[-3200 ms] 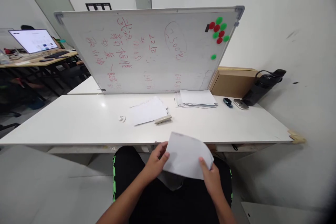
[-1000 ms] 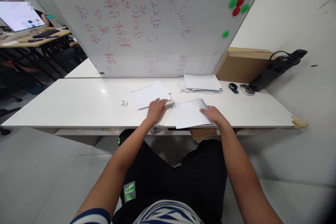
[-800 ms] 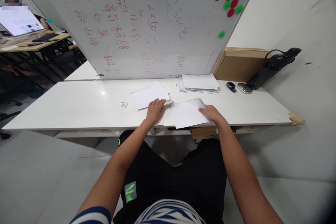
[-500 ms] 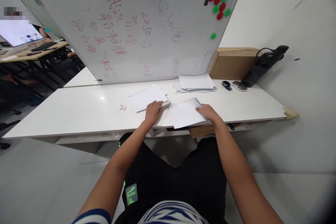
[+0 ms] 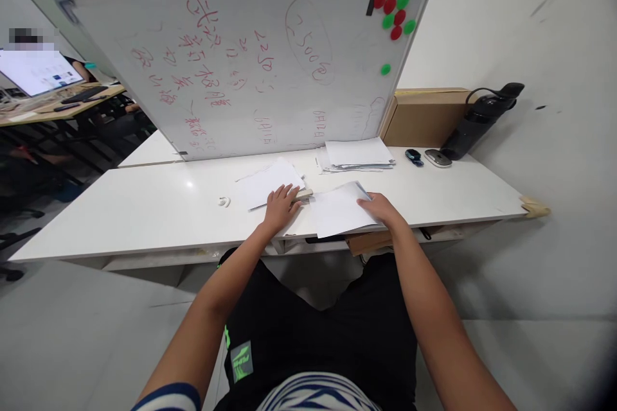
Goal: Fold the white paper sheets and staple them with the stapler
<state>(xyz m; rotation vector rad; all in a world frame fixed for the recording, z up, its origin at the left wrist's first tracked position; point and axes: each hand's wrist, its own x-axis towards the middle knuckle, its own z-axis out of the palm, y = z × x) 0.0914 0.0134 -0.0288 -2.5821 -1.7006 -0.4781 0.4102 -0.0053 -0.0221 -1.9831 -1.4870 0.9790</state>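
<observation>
My right hand [image 5: 379,207] pinches the right edge of a thin sheaf of white paper [image 5: 339,209], thumb on top. The left corner of that sheaf meets a pale stapler [image 5: 303,194] on the desk; whether it lies in the jaws I cannot tell. Beside the stapler's left end is my left hand [image 5: 281,205], open, its fingers apart and the fingertips close to the stapler. Under and beyond this hand lie loose white sheets [image 5: 268,181] with a dark edge along the near side.
A taller paper stack [image 5: 359,153] lies behind the sheaf. A whiteboard [image 5: 270,64] leans at the desk's back. On the right are a watch [image 5: 413,156], a mouse [image 5: 438,158], a cardboard box [image 5: 427,119] and a black bottle [image 5: 482,122]. A small white curved object [image 5: 224,201] lies left.
My left hand has eased off the stapler, its fingers now more spread and a little to the left. My right hand keeps its hold on the paper. The view has tilted slightly.
</observation>
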